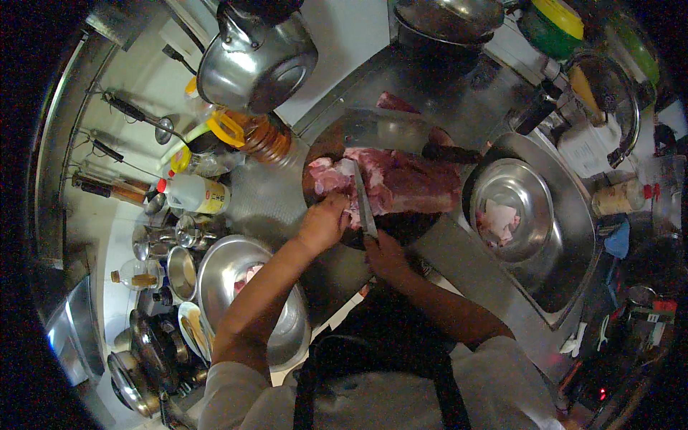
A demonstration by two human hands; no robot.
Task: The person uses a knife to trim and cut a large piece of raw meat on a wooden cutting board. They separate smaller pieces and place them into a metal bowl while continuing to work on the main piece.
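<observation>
A large slab of raw meat (422, 180) lies on a dark round chopping board (318, 141), its paler, fatty end to the left. My right hand (388, 257) grips a knife (363, 196), whose long narrow blade points away from me across the left part of the meat. The fingers of my left hand (324, 224) are curled on the meat's near left edge, just left of the blade; the fingertips are partly hidden. Behind the slab, a wide cleaver (384, 132) rests flat with its dark handle to the right. A smaller meat strip (396, 102) lies beyond the cleaver.
Left of my forearm stands a wide steel bowl (217, 258) holding meat pieces. Another steel bowl (539, 212), with a pale meat piece (501, 220), sits in the sink (572, 258). An oil jug (269, 141), a white bottle (196, 193) and a steel pot (263, 64) line the left.
</observation>
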